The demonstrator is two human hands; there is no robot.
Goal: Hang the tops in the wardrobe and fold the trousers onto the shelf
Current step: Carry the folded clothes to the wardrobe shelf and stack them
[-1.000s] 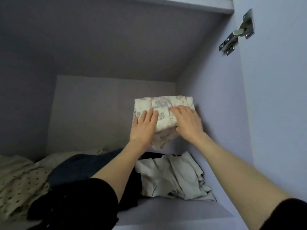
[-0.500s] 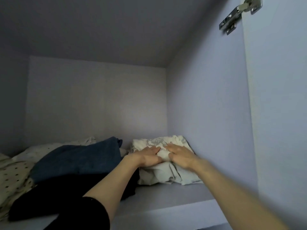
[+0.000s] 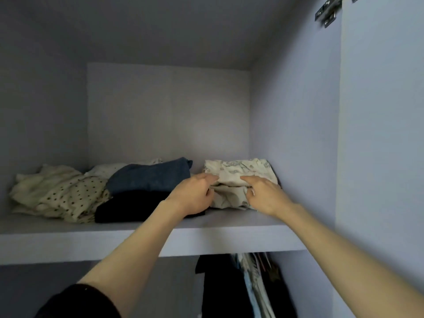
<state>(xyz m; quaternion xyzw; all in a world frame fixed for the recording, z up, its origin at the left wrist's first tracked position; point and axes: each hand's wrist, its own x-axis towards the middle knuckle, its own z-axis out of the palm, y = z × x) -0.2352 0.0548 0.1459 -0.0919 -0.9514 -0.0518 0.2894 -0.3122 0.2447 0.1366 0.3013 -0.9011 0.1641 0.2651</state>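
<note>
The folded patterned trousers (image 3: 238,174) sit right of frame centre on the shelf (image 3: 68,237), atop a pale garment (image 3: 229,199). The left hand (image 3: 192,196) and right hand (image 3: 263,193) touch them with loosely curled fingers, grasping nothing. Leftward lie one blue garment (image 3: 149,177), one black garment (image 3: 133,206) and one dotted garment (image 3: 68,193); clothes (image 3: 243,285) hang below.

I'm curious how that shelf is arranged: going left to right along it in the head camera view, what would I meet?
Cream polka-dot garment → folded blue garment on top of a black one → left hand → folded cream patterned trousers → right hand → wardrobe side wall.
</note>
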